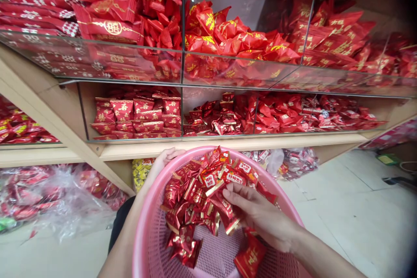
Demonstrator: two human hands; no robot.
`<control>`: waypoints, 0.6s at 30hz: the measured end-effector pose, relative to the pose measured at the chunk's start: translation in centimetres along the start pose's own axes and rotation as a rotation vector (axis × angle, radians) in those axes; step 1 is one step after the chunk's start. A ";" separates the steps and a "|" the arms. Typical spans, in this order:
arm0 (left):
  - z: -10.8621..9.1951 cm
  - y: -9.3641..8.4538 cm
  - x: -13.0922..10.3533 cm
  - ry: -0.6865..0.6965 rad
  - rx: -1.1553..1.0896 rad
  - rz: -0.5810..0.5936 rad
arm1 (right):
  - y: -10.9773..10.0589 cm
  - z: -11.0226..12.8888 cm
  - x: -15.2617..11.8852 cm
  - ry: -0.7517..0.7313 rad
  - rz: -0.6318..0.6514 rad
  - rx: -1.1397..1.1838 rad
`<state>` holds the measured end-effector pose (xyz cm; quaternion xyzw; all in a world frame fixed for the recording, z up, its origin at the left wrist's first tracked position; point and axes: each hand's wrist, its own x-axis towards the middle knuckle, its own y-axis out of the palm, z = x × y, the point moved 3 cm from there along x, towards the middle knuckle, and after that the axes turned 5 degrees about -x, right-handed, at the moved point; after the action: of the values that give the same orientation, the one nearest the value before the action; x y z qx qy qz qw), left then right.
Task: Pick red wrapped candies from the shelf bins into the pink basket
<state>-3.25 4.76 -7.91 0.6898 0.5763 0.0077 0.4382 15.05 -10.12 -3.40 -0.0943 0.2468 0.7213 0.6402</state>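
Observation:
A pink mesh plastic basket [145, 221] is below the shelves, with red-and-gold wrapped candies [192, 195] heaped mostly at its far side. My left hand [165, 157] is closed on the basket's far left rim, its fingers partly hidden behind it. Inside the basket, my right hand [249, 203] pinches a red wrapped candy [223, 208] with gold ends between thumb and fingers. I cannot tell whether more candies are in that grip. A larger red packet [250, 257] lies near the right wall, below my right hand.
Shelves with clear dividers hold red packets [112, 26] above and small red packets [137, 115] below. A wooden shelf edge [228, 143] runs just beyond the basket. Clear plastic bags [65, 200] of candies sit at lower left; more bags [296, 163] lie right, near the tiled floor [352, 200].

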 end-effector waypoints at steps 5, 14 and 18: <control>0.1 -0.1 -0.1 0.008 -0.006 -0.012 | 0.4 -0.5 -0.8 0.051 0.095 0.017; 0.2 -0.6 0.2 0.004 -0.002 -0.023 | -0.7 -2.1 -1.9 0.095 0.205 -0.323; 0.0 -0.8 0.8 -0.002 0.004 -0.023 | -1.0 -3.8 -2.1 0.119 0.229 -0.533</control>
<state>-3.57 5.34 -8.82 0.6841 0.5836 0.0007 0.4375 15.68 -13.72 -5.95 -0.2728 0.0946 0.8215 0.4917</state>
